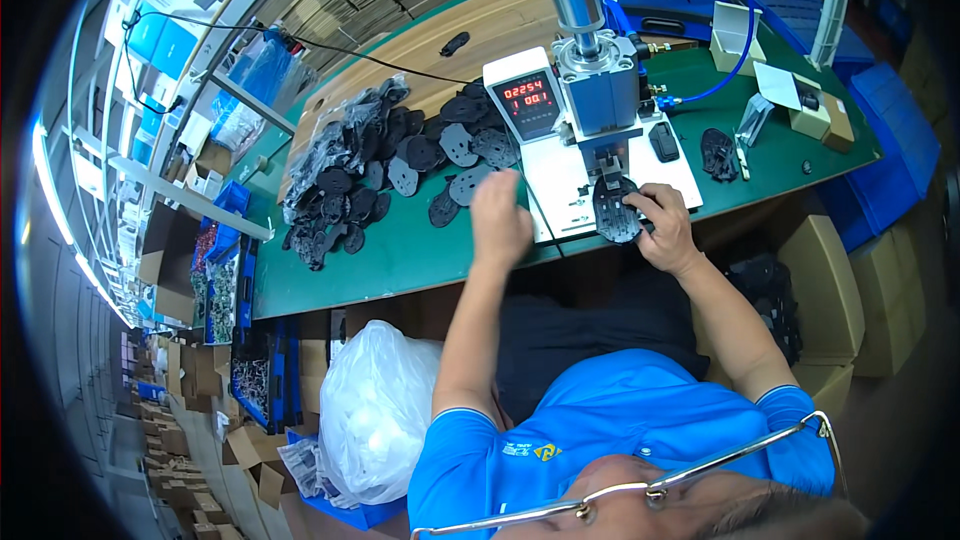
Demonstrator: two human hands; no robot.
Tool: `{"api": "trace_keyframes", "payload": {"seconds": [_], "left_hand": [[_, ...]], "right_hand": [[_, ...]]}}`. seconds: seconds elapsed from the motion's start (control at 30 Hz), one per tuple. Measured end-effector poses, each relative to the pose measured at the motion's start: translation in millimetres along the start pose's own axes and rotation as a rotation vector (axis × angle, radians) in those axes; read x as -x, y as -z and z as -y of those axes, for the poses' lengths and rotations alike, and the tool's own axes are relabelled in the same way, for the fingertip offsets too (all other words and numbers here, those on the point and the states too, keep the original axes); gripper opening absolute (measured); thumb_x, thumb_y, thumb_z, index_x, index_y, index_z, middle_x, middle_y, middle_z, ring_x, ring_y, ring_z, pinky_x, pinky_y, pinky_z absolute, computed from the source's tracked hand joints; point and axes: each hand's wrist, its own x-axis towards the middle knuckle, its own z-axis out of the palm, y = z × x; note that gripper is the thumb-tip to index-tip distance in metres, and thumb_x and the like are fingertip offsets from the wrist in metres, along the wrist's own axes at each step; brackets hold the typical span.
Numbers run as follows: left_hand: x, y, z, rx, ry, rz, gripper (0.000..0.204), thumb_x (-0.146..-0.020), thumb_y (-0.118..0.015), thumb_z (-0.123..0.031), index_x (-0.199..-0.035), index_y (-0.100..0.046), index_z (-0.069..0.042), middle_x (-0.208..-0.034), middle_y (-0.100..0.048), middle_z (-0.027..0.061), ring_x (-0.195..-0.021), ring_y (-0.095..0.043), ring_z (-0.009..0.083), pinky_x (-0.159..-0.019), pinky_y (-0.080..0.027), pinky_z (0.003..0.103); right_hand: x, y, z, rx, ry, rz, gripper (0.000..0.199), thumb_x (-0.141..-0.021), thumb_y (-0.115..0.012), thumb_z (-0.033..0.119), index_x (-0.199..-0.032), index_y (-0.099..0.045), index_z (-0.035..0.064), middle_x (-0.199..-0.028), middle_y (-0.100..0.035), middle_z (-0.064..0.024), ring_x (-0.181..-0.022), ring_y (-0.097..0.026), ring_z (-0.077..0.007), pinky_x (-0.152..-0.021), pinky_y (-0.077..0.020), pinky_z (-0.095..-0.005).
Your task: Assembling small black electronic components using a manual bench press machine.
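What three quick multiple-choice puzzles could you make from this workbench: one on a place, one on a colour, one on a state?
1. Where is the pile of black parts?
A. left of the press
B. right of the press
C. on the floor

2. What colour is the table top?
A. red
B. green
C. white

3. What is the right hand doing?
A. hanging free
B. holding a black part under the press
C. gripping a cable

Answers: 1 A, the heap lies left of the press. 2 B, bare surface is green. 3 B, its fingers hold the black part.
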Motion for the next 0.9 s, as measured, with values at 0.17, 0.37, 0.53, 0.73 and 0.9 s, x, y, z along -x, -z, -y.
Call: {"api": "trace_keyframes", "payload": {"seconds": [0.17, 0.37, 0.53, 0.73, 0.9], "left_hand": [[-27, 19, 82, -0.375, 0.244, 0.238, 0.084, -0.085, -0.077, -0.023, -0.165, -0.058, -0.006, -0.164, -0.062, 0.0210, -0.159, -0.048, 0.0460, -0.135, -0.035, 0.061], [-37, 28, 83, -0.312, 0.140, 0.278, 0.066, -0.086, -0.085, -0.017, -0.149, -0.070, -0.006, -0.137, -0.073, 0.0183, -0.138, -0.062, 0.0411, -0.122, -0.047, 0.055], [3, 37, 68, -0.171, 0.145, 0.210, 0.034, -0.090, -0.083, -0.006, -0.123, -0.075, -0.005, -0.116, -0.073, 0.0168, -0.117, -0.068, 0.0416, -0.104, -0.052, 0.052], [70, 50, 19, -0.139, 0.113, -0.213, 0.023, -0.092, -0.082, -0.001, -0.113, -0.075, -0.004, -0.113, -0.076, 0.0163, -0.124, -0.068, 0.0425, -0.112, -0.051, 0.051], [120, 46, 1, 0.417, 0.770, -0.408, 0.019, -0.106, -0.085, -0.011, -0.116, -0.073, 0.000, -0.104, -0.078, 0.0079, -0.100, -0.074, 0.0207, -0.091, -0.060, 0.036]], "right_hand": [[-1, -6, -1, 0.002, 0.019, -0.010, 0.045, -0.076, -0.079, 0.005, -0.121, -0.081, 0.0085, -0.120, -0.071, -0.0156, -0.113, -0.070, -0.0388, -0.102, -0.0525, -0.0490], [0, -4, -1, 0.007, 0.001, -0.014, 0.044, -0.077, -0.079, 0.005, -0.121, -0.081, 0.0083, -0.119, -0.071, -0.0153, -0.113, -0.070, -0.0383, -0.102, -0.0524, -0.0489], [-1, -3, 2, 0.010, -0.005, -0.012, 0.043, -0.077, -0.079, 0.004, -0.120, -0.082, 0.0074, -0.118, -0.071, -0.0149, -0.111, -0.069, -0.0384, -0.101, -0.0521, -0.0491], [-1, -3, 1, 0.017, -0.014, -0.017, 0.042, -0.077, -0.081, 0.007, -0.119, -0.082, 0.0071, -0.118, -0.071, -0.0151, -0.110, -0.069, -0.0384, -0.100, -0.0523, -0.0490], [1, -10, -3, 0.045, -0.002, -0.049, 0.043, -0.076, -0.087, 0.016, -0.119, -0.083, 0.0085, -0.118, -0.072, -0.0154, -0.109, -0.070, -0.0382, -0.099, -0.0537, -0.0494]]}}
